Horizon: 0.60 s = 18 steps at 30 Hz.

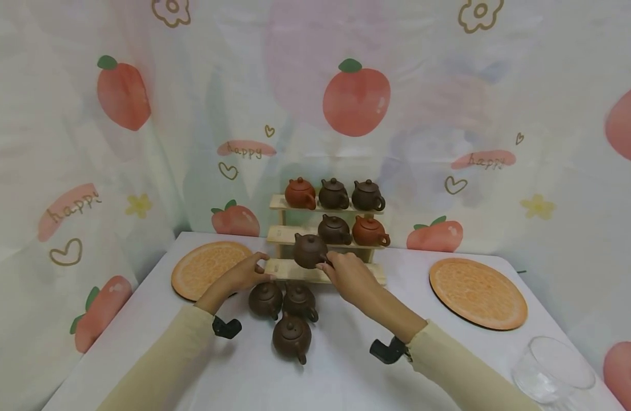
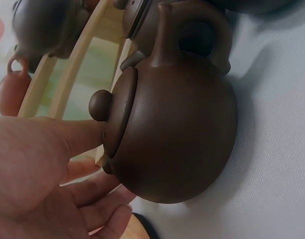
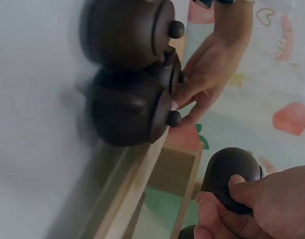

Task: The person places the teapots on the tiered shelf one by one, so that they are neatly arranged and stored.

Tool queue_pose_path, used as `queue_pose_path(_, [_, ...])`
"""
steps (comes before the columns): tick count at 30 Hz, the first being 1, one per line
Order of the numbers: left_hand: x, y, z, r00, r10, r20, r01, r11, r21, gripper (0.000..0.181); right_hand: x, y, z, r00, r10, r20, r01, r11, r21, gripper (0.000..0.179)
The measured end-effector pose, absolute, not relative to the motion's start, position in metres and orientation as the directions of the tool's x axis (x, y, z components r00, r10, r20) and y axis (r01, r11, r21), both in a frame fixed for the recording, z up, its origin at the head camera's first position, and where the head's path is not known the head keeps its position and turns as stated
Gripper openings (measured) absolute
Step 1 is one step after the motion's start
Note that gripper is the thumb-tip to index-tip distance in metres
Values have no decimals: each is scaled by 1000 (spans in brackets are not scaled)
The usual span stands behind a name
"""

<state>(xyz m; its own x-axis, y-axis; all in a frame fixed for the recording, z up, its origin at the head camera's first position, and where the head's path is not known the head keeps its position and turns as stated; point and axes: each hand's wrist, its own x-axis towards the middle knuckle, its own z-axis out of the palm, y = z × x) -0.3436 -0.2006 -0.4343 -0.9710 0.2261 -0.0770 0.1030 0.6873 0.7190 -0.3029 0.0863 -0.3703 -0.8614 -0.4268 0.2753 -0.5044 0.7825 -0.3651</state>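
Observation:
My right hand (image 1: 352, 277) pinches the handle of a dark brown teapot (image 1: 310, 251), which hangs over the lowest step of a three-step wooden display shelf (image 1: 341, 274). In the right wrist view, that hand's thumb and fingers close on the teapot (image 3: 232, 174). My left hand (image 1: 247, 273) grips the left end of the lowest step between thumb and fingers. Right beside it, a dark teapot (image 1: 265, 299) stands on the table, large in the left wrist view. Two more dark teapots, one to its right (image 1: 298, 299) and one nearer (image 1: 292, 337), stand close by.
The top step carries a red teapot (image 1: 300, 193) and two dark ones; the middle step bears a dark teapot (image 1: 334, 229) and a red one (image 1: 370, 230). Round orange mats lie left (image 1: 207, 265) and right (image 1: 477, 292). A clear glass bowl (image 1: 551, 368) stands front right.

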Motion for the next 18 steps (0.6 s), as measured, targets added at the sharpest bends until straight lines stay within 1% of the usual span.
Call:
queue_pose_path(3, [-343,-200,-434,-971,224,-90,92,687,721,60,-312,74,-366,-859,-427,283,-507,785,-356,24])
queue_pose_path(8, [-343,-201,-434,-974,212,-86,86,690,719,60,-325,57,-363,-875,-403,266,-477,808,-345,27])
queue_pose_path(12, [-345,-202,-435,-972,223,-72,106,692,714,60,-335,49,-364,-890,-379,251,-449,825,-344,28])
queue_pose_path(18, [-347,-204,-437,-973,218,-74,103,702,704,62,-348,42,-365,-897,-358,259,-432,832,-347,28])
